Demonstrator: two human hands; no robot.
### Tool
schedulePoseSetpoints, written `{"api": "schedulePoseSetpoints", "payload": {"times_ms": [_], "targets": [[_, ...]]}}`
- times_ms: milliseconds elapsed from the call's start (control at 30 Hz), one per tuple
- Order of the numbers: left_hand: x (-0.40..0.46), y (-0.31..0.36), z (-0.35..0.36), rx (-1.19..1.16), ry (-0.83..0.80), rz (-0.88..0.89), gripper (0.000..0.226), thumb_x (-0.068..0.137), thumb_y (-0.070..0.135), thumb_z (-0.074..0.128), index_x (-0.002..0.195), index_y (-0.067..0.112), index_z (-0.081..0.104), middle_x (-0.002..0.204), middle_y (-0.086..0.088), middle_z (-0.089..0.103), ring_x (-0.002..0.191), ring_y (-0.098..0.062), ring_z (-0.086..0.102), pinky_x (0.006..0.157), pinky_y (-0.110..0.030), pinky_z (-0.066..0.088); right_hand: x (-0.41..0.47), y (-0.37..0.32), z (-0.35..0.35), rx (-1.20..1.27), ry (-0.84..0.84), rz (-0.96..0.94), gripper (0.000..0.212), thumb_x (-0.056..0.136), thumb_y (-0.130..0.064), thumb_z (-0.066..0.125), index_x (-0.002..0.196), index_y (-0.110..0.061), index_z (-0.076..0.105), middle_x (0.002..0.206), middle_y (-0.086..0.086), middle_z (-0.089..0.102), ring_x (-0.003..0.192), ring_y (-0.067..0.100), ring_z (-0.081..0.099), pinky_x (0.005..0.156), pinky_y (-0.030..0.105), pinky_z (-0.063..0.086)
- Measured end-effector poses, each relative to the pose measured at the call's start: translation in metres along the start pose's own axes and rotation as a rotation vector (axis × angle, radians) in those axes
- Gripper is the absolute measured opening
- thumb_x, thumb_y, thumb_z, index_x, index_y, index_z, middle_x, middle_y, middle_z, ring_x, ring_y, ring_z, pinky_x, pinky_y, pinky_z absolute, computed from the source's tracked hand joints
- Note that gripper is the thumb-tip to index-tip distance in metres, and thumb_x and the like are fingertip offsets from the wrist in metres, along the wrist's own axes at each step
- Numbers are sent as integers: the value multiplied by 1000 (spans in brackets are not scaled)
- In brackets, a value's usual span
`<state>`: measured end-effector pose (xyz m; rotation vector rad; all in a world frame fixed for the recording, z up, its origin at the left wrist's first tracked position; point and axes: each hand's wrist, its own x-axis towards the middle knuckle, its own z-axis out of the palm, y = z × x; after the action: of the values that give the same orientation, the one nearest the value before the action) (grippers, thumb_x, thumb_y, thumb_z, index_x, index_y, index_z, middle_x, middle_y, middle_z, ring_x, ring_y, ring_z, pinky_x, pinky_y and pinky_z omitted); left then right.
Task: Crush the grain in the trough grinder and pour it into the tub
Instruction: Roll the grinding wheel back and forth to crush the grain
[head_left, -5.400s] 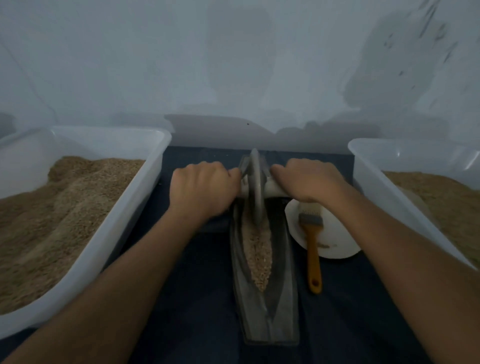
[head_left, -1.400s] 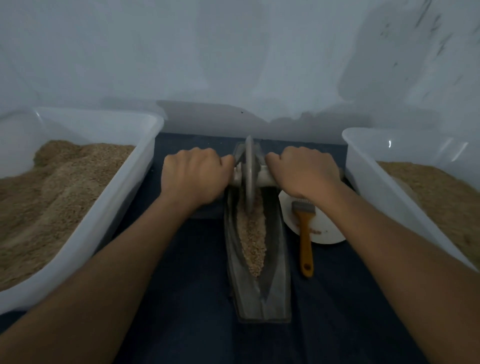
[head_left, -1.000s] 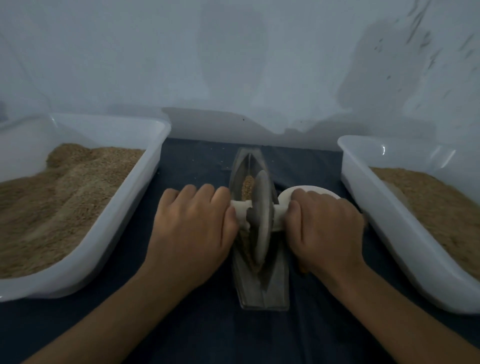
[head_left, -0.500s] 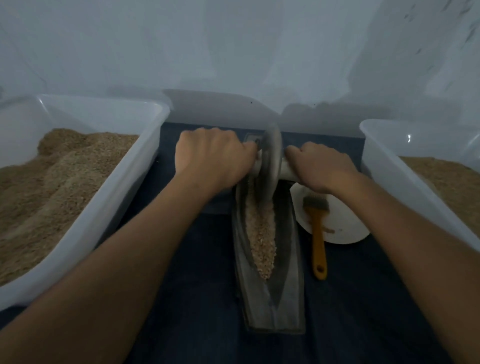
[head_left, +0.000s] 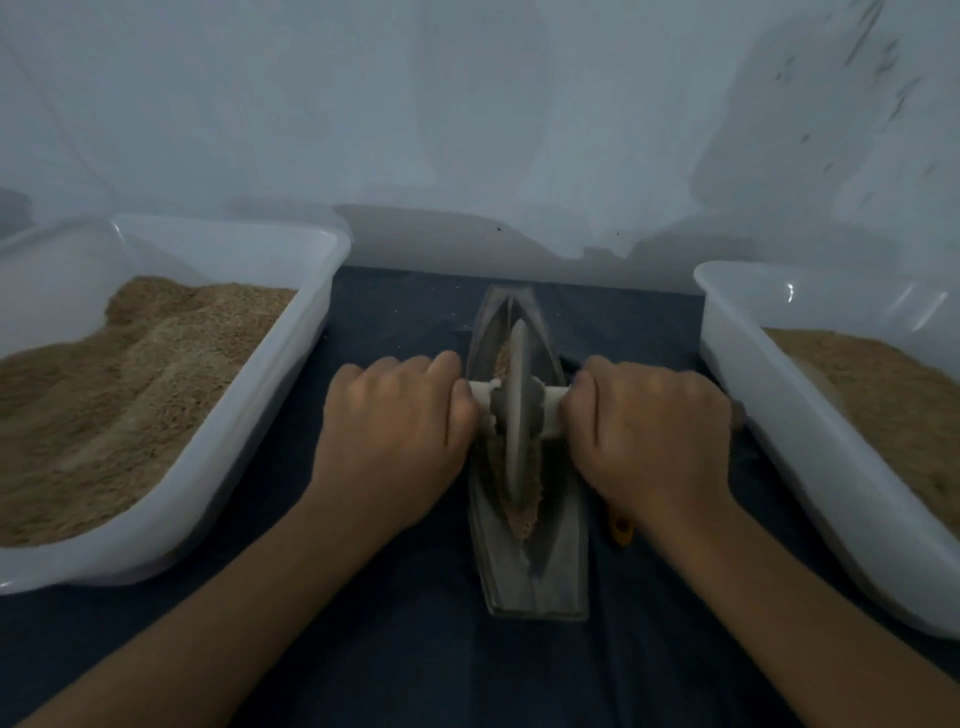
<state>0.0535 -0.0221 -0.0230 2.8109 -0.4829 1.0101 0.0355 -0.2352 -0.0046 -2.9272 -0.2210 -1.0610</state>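
The left hand (head_left: 392, 431) and right hand (head_left: 657, 431) each curl their fingers tight round an end of the pale axle (head_left: 480, 400) of the grinding wheel (head_left: 517, 410). The wheel stands upright in the grey trough grinder (head_left: 556, 566) at the middle of the dark worktop (head_left: 415, 649), with crushed grain (head_left: 524, 519) lying along its channel. A white tub (head_left: 218, 467) of grain sits at the left, another tub (head_left: 779, 415) at the right.

White tubs (head_left: 291, 332), tan grain (head_left: 522, 512), grey trough (head_left: 563, 566), navy cloth (head_left: 415, 649).
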Motion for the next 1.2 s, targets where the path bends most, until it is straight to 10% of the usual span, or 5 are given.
{"api": "schedulePoseSetpoints", "payload": {"times_ms": [400, 667, 900, 1200], "targets": [[49, -8, 32, 128, -108, 11, 30, 97, 18, 34, 67, 19, 33, 60, 2, 30, 53, -17, 27, 53, -28, 21, 53, 15, 33, 1, -141, 71, 53, 90, -46, 17, 55, -16, 44, 55, 1, 43, 50, 19, 36, 51, 32, 12], [96, -5, 36, 118, -299, -120, 70, 69, 46, -15, 75, 17, 48, 72, -1, 42, 58, -20, 32, 53, -31, 19, 99, 36, 60, 30, -477, 107, 50, 92, -48, 14, 79, -19, 52, 78, 7, 55, 68, 25, 50, 56, 34, 25], [27, 0, 10, 96, -37, 23, 33, 96, 21, 37, 63, 19, 41, 54, 3, 44, 45, -19, 33, 49, -30, 23, 24, 8, 23, 21, -23, 75, 50, 96, -37, 26, 50, -21, 37, 46, -7, 33, 40, 12, 26, 49, 28, 11], [3, 6, -6, 22, 64, 46, 31, 103, 30, 32, 73, 24, 36, 63, 6, 36, 55, -19, 31, 62, -39, 26, -10, 8, 15, 142, 147, -10, 42, 100, -29, 34, 59, -21, 41, 51, -8, 35, 42, 15, 31, 45, 29, 24]]}}
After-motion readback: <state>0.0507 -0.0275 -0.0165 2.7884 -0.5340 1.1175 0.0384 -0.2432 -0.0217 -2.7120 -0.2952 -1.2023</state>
